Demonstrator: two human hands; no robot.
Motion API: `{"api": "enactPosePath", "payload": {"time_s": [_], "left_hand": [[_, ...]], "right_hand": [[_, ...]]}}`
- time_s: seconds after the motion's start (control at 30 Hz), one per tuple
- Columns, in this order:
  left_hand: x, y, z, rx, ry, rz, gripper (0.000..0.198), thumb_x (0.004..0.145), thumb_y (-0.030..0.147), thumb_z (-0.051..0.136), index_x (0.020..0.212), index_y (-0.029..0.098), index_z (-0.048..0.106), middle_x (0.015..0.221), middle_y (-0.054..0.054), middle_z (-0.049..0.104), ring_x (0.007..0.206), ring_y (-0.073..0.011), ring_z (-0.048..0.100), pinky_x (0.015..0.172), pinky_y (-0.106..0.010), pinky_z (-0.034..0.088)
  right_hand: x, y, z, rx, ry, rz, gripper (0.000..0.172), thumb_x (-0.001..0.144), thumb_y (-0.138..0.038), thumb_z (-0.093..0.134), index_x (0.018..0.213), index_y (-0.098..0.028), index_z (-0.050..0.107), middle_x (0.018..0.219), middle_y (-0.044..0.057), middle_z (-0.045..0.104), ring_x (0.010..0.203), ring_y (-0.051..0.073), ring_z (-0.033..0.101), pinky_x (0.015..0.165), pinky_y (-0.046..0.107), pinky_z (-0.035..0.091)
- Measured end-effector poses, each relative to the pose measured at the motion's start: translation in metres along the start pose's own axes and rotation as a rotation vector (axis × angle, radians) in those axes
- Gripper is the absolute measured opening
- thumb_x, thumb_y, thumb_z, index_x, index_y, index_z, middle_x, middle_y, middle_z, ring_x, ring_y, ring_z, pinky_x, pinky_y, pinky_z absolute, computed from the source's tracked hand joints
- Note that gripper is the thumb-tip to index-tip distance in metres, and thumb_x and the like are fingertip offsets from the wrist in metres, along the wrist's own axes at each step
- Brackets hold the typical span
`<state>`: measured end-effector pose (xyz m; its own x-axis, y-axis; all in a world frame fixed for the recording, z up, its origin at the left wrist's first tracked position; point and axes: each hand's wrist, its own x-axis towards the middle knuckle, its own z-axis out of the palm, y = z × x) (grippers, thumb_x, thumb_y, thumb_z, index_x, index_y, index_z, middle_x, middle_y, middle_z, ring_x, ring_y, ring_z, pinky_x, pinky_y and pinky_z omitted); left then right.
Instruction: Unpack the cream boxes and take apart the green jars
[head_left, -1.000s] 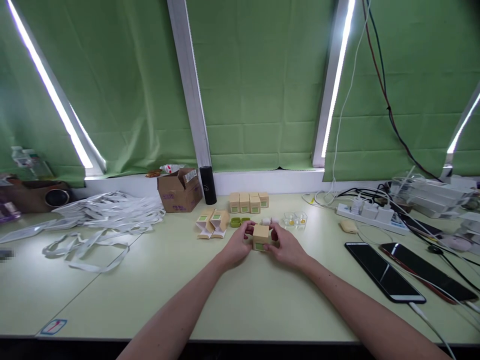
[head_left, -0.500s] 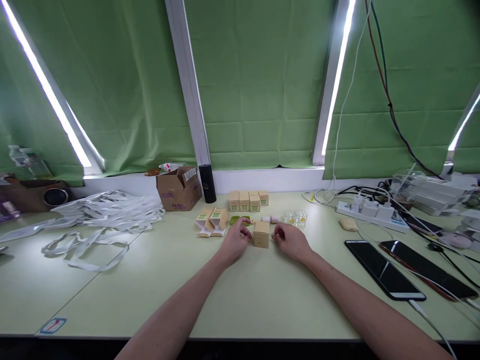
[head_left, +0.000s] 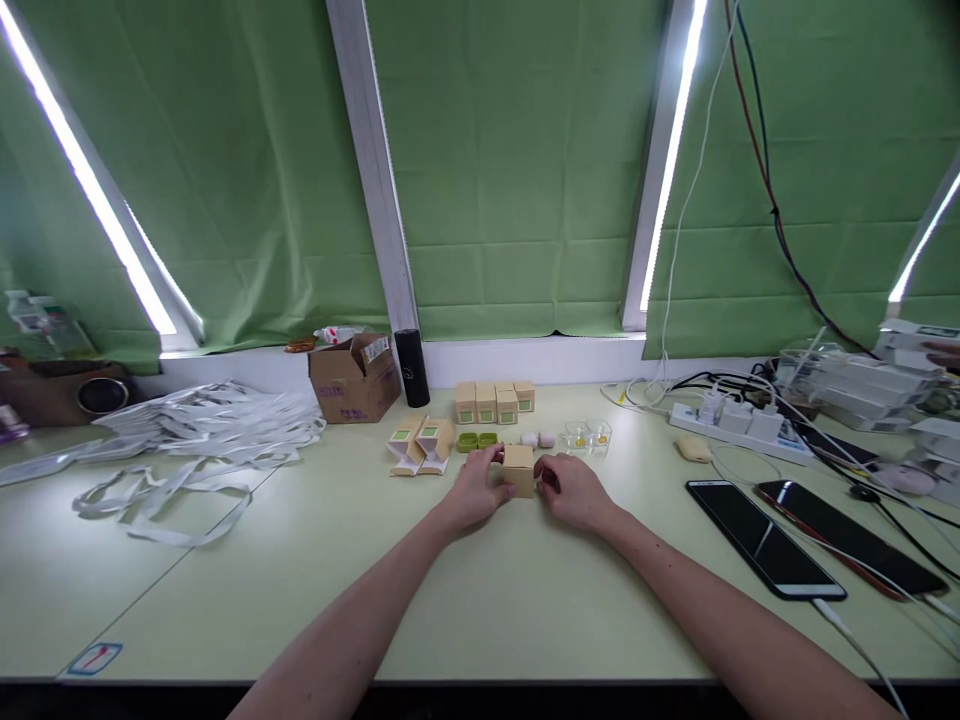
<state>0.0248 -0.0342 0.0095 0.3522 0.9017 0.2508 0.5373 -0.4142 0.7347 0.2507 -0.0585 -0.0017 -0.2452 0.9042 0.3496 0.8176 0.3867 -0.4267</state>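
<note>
A small brown cardboard box (head_left: 518, 473) stands upright on the table between my hands, its top flat. My left hand (head_left: 477, 485) grips its left side, thumb at the front and fingers toward the back. Curled fingers of my right hand (head_left: 571, 488) meet the box's right side; whether they pinch anything there is hidden. Just behind are a green two-part tray (head_left: 477, 441), two pale pink rounded pieces (head_left: 547, 440) and clear cups (head_left: 587, 437) with yellow bits. Two unfolded cartons (head_left: 421, 445) lie to the left.
Several small closed boxes (head_left: 486, 402) line the back, near a black cylinder (head_left: 412, 368) and a larger carton (head_left: 355, 380). White straps (head_left: 217, 425) pile up at left. Phones (head_left: 765, 540) with cables and a power strip (head_left: 742, 432) occupy the right. Another person's hand (head_left: 943, 355) shows at far right.
My left hand has closed in on the box's left side, and my right hand has come up against its right side. Another person's hand has appeared at the far right.
</note>
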Motion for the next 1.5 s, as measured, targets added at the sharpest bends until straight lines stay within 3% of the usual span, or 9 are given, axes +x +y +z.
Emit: {"api": "enactPosePath", "payload": {"time_s": [0.13,0.23,0.3,0.4,0.57,0.67,0.9,1.07,1.5], "left_hand": [[0.0,0.006,0.0,0.057,0.019,-0.023,0.047,0.074,0.032,0.083,0.116,0.021,0.064,0.122,-0.011,0.065,0.122,-0.0332,0.056,0.105,-0.046,0.045],[-0.001,0.009,0.001,0.084,0.099,-0.026,0.049,0.071,0.038,0.087,0.11,0.02,0.064,0.118,-0.01,0.064,0.119,-0.0327,0.055,0.1,-0.044,0.045],[-0.001,0.01,0.001,0.127,0.158,0.046,0.049,0.073,0.04,0.087,0.112,0.021,0.064,0.116,-0.01,0.065,0.118,-0.0323,0.054,0.099,-0.043,0.045],[-0.002,0.011,0.0,0.24,0.227,0.194,0.047,0.079,0.037,0.085,0.117,0.021,0.063,0.116,-0.009,0.066,0.119,-0.0326,0.052,0.1,-0.045,0.044],[-0.005,0.016,0.0,0.402,0.358,0.379,0.048,0.088,0.03,0.076,0.132,0.025,0.058,0.127,-0.011,0.062,0.126,-0.034,0.049,0.105,-0.05,0.043],[-0.007,0.016,0.0,0.486,0.399,0.459,0.042,0.091,0.026,0.071,0.132,0.026,0.06,0.127,-0.012,0.062,0.125,-0.0342,0.05,0.107,-0.052,0.041],[-0.01,0.019,0.002,0.559,0.342,0.516,0.028,0.095,0.018,0.061,0.122,0.025,0.064,0.124,-0.014,0.065,0.125,-0.0335,0.055,0.109,-0.055,0.04],[-0.011,0.022,0.002,0.606,0.355,0.542,0.027,0.097,0.02,0.058,0.124,0.025,0.062,0.123,-0.014,0.065,0.122,-0.0322,0.059,0.106,-0.053,0.042],[-0.014,0.033,0.003,0.548,0.235,0.568,0.051,0.091,0.021,0.065,0.139,0.023,0.049,0.135,-0.017,0.06,0.127,-0.0367,0.055,0.11,-0.056,0.039]], "right_hand": [[0.001,0.001,0.002,-0.011,-0.001,-0.003,0.016,0.086,-0.013,0.06,0.098,-0.021,0.068,0.086,0.006,0.069,0.083,0.023,0.062,0.074,0.031,0.041],[0.001,0.0,0.001,-0.015,0.005,0.017,0.009,0.085,-0.013,0.059,0.088,-0.021,0.064,0.086,0.007,0.068,0.081,0.023,0.061,0.071,0.031,0.041],[0.001,0.0,0.001,0.047,0.02,0.018,0.009,0.085,-0.013,0.058,0.087,-0.021,0.062,0.087,0.006,0.068,0.082,0.023,0.061,0.072,0.032,0.043],[0.001,0.0,0.003,0.271,0.05,-0.006,0.016,0.086,-0.018,0.059,0.101,-0.023,0.063,0.097,0.005,0.071,0.091,0.023,0.064,0.08,0.034,0.049],[0.0,-0.003,0.006,0.544,0.15,-0.07,0.048,0.089,-0.035,0.065,0.134,-0.023,0.054,0.116,0.009,0.07,0.105,0.025,0.066,0.091,0.042,0.053],[-0.002,-0.009,0.002,0.581,0.225,-0.149,0.047,0.093,-0.041,0.063,0.136,-0.024,0.053,0.129,0.012,0.065,0.111,0.027,0.064,0.091,0.043,0.056],[-0.006,-0.018,-0.003,0.571,0.356,-0.223,0.042,0.097,-0.035,0.062,0.137,-0.027,0.052,0.131,0.013,0.063,0.117,0.028,0.062,0.09,0.046,0.06],[-0.006,-0.018,0.0,0.554,0.388,-0.23,0.05,0.098,-0.034,0.061,0.144,-0.028,0.045,0.129,0.012,0.063,0.117,0.028,0.063,0.091,0.047,0.061],[-0.009,-0.021,-0.005,0.484,0.345,-0.127,0.045,0.099,-0.037,0.058,0.14,-0.026,0.043,0.115,0.01,0.066,0.088,0.023,0.066,0.085,0.044,0.06]]}}
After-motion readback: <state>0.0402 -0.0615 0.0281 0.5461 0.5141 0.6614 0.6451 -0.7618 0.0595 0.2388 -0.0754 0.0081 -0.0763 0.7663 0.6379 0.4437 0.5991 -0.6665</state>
